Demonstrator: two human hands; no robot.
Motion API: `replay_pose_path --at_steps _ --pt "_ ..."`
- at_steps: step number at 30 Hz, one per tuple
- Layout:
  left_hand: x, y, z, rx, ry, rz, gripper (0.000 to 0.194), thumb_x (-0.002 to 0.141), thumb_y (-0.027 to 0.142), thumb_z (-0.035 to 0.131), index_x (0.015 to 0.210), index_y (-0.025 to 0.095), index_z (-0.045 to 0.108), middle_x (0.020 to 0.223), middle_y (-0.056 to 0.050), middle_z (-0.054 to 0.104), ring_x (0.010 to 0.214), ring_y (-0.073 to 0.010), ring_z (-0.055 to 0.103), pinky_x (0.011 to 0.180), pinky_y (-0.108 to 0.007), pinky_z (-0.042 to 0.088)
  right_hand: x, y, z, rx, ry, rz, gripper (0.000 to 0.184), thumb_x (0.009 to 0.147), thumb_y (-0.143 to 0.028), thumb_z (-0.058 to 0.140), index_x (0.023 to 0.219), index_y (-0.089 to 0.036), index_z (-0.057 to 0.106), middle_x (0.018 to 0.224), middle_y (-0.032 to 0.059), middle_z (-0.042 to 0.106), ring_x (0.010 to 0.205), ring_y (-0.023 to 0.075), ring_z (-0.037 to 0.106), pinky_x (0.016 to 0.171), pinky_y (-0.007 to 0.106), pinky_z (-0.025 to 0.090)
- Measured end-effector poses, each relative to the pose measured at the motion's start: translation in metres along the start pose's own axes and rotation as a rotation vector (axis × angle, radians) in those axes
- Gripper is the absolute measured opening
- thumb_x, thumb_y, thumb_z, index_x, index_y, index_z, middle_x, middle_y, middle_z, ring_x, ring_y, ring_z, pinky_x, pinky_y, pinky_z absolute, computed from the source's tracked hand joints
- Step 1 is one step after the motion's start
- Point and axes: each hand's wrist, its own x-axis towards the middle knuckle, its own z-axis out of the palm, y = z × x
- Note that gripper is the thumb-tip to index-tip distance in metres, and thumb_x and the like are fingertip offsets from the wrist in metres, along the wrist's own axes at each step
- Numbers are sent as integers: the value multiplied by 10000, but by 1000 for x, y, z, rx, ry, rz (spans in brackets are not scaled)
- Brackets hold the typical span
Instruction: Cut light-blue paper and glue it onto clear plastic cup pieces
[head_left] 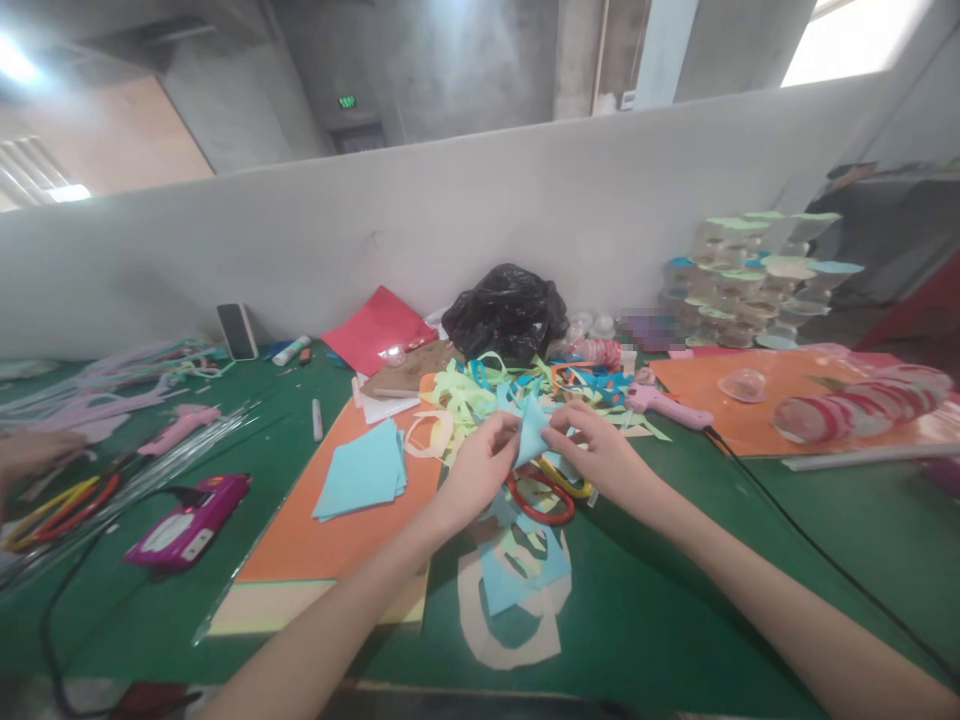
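Note:
Between my two hands is a small folded piece of light blue paper (532, 432), held up over a heap of cut scraps. My left hand (486, 462) pinches its left side. On its right side, the fingers of my right hand (589, 440) are closed on the edge. Just below lie scissors with red and yellow handles (551, 510), partly covered by scraps and my hands. A stack of light blue paper squares (365, 468) rests on orange sheets (315, 545) left of my left hand. Pale and blue cut-offs (517, 655) lie nearest me.
A black plastic bag (506, 312) stands behind the scraps. Pink glue guns (667, 405) with cords lie on both sides. A purple power device (191, 525) is at left, near another person's hand (37, 455). Stacked clear cups (750, 280) stand back right, beyond a striped roll (862, 405).

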Motion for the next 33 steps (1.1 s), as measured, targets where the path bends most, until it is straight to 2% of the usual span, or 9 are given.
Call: replay_pose_path --at_steps 5,8,15,19,22,26,30,33 --pt "1 -3 0 -3 11 -5 188 919 347 524 1014 193 576 893 -26 681 765 -159 636 748 -283 479 0 4 5 74 17 70 239 891 -448 548 853 -213 538 868 30 551 789 161 561 645 284 491" --pt "2 -8 1 -29 -5 5 168 927 344 520 1000 200 566 863 -12 669 752 -150 624 730 -272 466 0 3 6 140 10 143 272 850 -467 569 938 -214 520 912 40 583 827 172 600 673 297 523" --pt "1 -10 1 41 -21 25 185 955 386 490 996 217 551 850 13 618 751 -139 558 719 -263 425 2 2 6 183 -14 139 308 826 -473 559 984 -212 520 955 58 616 897 191 628 738 330 553" --pt "-3 -1 0 174 37 49 289 976 469 430 930 217 564 784 28 531 711 -132 477 682 -255 392 1 3 5 166 -6 135 279 837 -451 571 970 -211 518 937 53 616 872 183 618 727 321 544" --pt "-4 0 1 135 -23 4 332 949 536 471 993 221 565 741 34 532 664 -133 492 635 -256 398 0 4 6 165 -5 133 272 843 -450 566 956 -208 518 908 47 610 833 177 605 699 315 530" --pt "-4 -4 3 108 -87 -8 308 933 495 536 1079 224 551 798 24 573 701 -136 545 679 -267 442 1 3 7 173 6 149 299 831 -476 562 940 -202 513 864 37 588 794 175 585 669 310 504" --pt "-5 -5 3 133 -69 0 251 962 463 487 1045 233 539 751 51 456 685 -123 518 708 -274 465 1 2 7 179 -7 149 325 849 -513 553 922 -200 508 813 13 555 714 148 529 620 281 458" --pt "-5 -5 4 100 -104 -4 239 980 463 449 1027 239 519 755 55 457 702 -122 556 752 -286 485 0 4 7 188 -17 164 361 865 -556 539 919 -199 516 778 -3 527 669 135 488 596 273 425"
